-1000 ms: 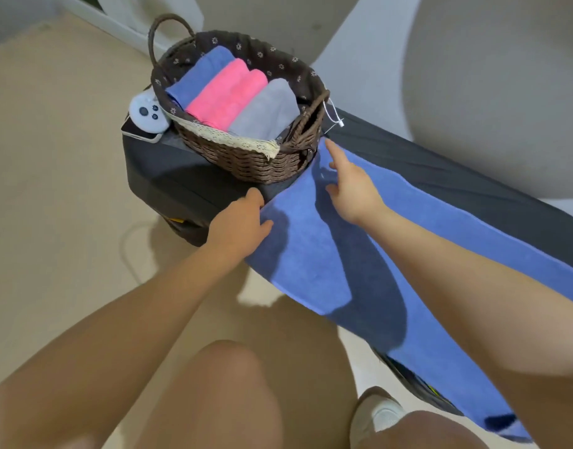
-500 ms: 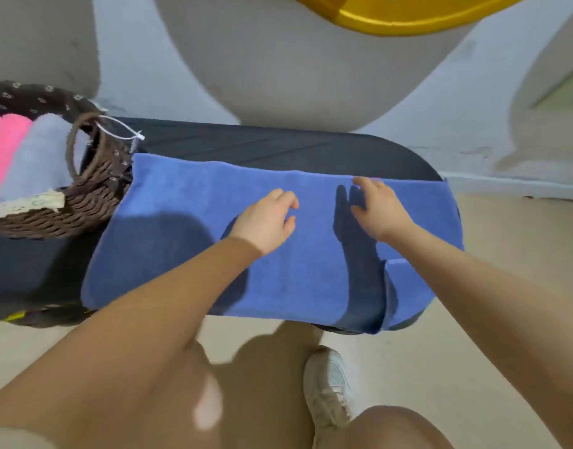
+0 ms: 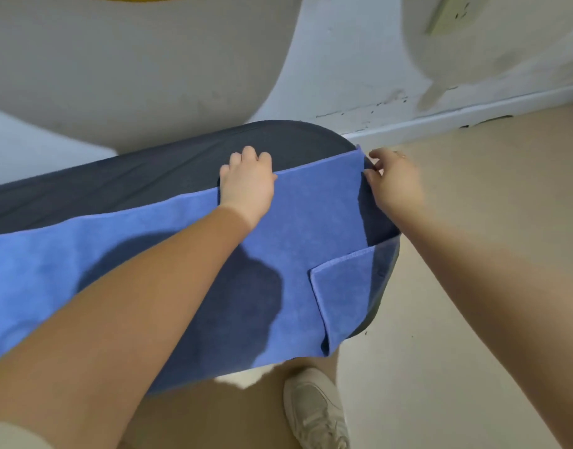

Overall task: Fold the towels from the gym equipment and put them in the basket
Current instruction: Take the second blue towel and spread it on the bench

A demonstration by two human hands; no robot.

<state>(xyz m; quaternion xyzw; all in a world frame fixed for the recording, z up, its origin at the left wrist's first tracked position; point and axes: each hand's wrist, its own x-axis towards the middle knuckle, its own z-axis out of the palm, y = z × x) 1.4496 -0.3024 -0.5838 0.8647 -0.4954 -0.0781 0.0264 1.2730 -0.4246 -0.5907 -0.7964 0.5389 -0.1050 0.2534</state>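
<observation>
Towel [image 3: 168, 254] handles soft, light, limp. My left hand [image 3: 246, 186] grips its far edge; my right hand [image 3: 393, 186] pinches the corner at the bench [image 3: 133, 179] end.

Left grip [image 3: 247, 183] curled, palm down; right grip [image 3: 394, 183] pinching, both arms outstretched.

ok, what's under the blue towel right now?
The blue towel lies on a dark padded bench, bare along its far edge and right end. The bench's near side and base are covered. Left hand and right hand grip its far edge.
</observation>
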